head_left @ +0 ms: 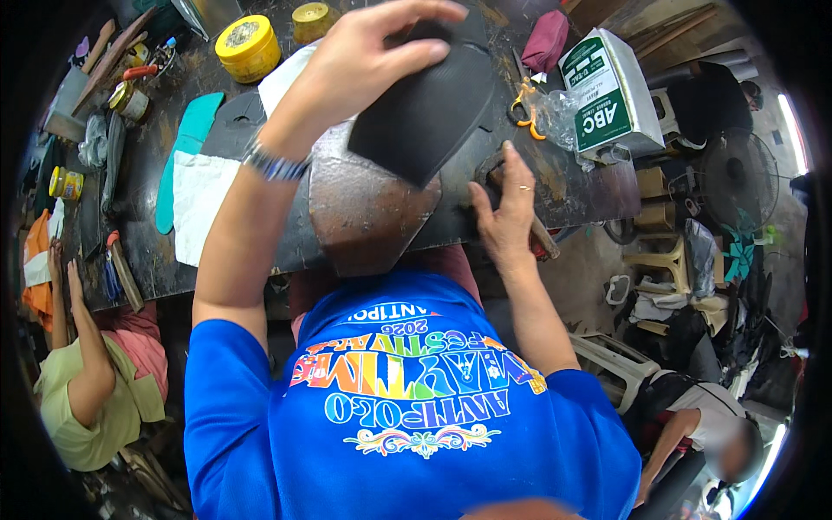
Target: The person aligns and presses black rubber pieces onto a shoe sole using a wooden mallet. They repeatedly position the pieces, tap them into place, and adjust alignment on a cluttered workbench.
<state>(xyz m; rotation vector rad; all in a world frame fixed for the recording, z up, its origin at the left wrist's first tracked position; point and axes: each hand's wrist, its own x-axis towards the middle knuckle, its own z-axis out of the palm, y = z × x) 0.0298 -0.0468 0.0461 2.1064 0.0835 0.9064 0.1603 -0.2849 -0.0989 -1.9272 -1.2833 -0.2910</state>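
Observation:
My left hand, with a metal-banded watch at its wrist, is at the far middle of the table, its fingers and thumb around the upper part of a black, pointed flat piece. That piece is tilted above a worn brown board, which lies at the table's near edge and is partly covered by it. To the right, my right hand is open and holds nothing, fingers apart. Beside and partly under it is a tool with a wooden handle; the hand hides much of it.
White sheets and a teal sole-shaped piece lie left. Yellow tubs stand farther back. Orange-handled scissors and a white-green box are right. A co-worker's hands rest at the left edge; another person sits lower right.

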